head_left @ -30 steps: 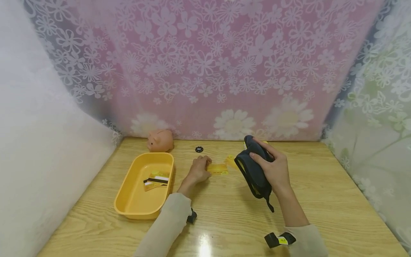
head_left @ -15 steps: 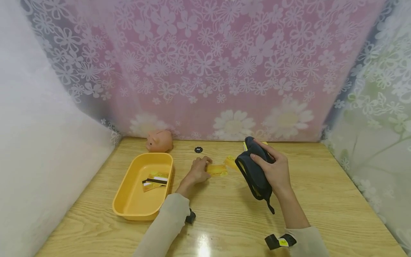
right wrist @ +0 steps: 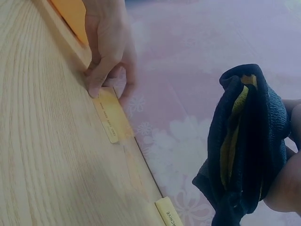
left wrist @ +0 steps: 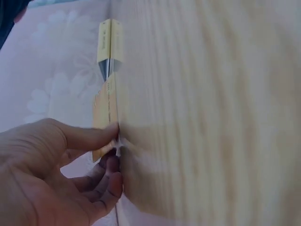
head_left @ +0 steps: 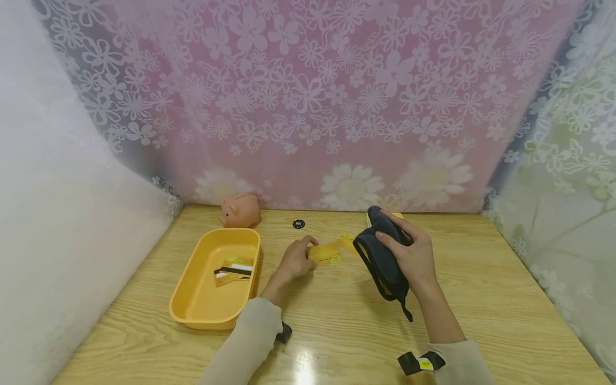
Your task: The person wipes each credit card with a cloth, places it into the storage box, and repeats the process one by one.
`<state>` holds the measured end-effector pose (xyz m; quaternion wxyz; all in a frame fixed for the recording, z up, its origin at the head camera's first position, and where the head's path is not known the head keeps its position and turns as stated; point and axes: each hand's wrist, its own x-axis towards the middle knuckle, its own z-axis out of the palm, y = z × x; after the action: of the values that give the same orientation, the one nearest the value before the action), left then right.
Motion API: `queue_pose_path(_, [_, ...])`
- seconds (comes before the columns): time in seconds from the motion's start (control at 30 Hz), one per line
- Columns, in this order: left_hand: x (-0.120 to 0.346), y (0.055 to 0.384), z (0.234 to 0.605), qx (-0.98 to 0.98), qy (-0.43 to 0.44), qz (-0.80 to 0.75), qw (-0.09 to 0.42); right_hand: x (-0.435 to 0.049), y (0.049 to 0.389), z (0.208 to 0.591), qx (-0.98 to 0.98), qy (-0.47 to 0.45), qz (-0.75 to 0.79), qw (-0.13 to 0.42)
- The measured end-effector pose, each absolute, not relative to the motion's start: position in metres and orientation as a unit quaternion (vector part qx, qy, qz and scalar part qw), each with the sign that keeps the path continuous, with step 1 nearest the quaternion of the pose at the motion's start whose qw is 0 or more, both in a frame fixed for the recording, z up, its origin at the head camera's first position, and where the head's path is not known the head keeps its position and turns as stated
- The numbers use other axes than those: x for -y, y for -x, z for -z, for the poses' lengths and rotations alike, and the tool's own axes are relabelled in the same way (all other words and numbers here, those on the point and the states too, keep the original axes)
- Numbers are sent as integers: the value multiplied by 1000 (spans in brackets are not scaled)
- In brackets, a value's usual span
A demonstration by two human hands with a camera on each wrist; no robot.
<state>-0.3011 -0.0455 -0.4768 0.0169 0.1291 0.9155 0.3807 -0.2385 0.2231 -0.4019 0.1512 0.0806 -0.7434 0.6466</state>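
My left hand (head_left: 294,259) pinches the left end of a yellow card (head_left: 325,253) close over the table. In the left wrist view the thumb (left wrist: 96,137) lies on the card's near edge, with the other fingers curled beneath. A second yellow card (head_left: 345,242) lies just past it, partly behind a dark navy fabric pouch (head_left: 382,256). My right hand (head_left: 420,262) grips that pouch from its right side, above the table. Its mouth gapes to the lower left, and yellow lining (right wrist: 228,150) shows inside in the right wrist view.
To the left stands a yellow plastic basin (head_left: 179,283) holding several yellow cards (head_left: 234,271). A pink piggy bank (head_left: 240,211) sits behind it, and a black poker chip (head_left: 298,224) lies at the back. A yellow piece marked "ARCHIVE" (right wrist: 168,212) lies beyond the pouch.
The yellow card at my left hand has tipped up, showing more of its face, and my left fingers have drawn slightly back. The pouch and right hand have hardly moved.
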Motion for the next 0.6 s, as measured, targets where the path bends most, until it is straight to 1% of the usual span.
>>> queue_pose_path(0.17, [44,298,477,-916,-138,-376,-16,-222,237,403,750,-79,-638,152])
queue_pose_path(0.23, [43,297,478,-910,-134,-392,-21,-222,236,404,753,-78,-635,152])
queue_pose_path(0.47, [44,289,473,-835,-126,-535,17,-220,236,406,753,-80,-635,152])
queue_pose_path(0.6, [42,286,464,-783,-109,-612,20,-218,237,406,757,-83,-630,151])
